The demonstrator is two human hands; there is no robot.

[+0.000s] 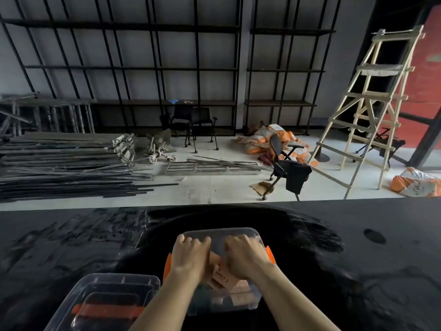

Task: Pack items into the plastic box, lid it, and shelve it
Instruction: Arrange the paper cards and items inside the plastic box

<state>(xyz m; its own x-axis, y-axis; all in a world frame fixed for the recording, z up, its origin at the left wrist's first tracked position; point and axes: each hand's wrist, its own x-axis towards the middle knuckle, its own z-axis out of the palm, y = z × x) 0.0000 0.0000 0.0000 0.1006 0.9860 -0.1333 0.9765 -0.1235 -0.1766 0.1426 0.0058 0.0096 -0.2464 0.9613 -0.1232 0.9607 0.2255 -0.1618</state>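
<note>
A storeroom under fit-out: bare shelving [167, 68], wooden ladder [372, 103], stacked poles [64, 161].

My left hand [191, 255] and right hand [245, 256] press into a clear box [238, 299] of tan packets [224, 278] on a black table [358, 259]; its orange-handled lid [105, 304] lies just left. Beyond stand empty-looking shelves [167, 68] and a ladder [372, 103].

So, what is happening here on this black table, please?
A person is packing a clear plastic box on the black table. Both hands are inside it: the left hand and the right hand press down on cardboard-coloured packets. The lid, clear with an orange handle, lies on the table to the left of the box, so the box is not closed yet.
</note>
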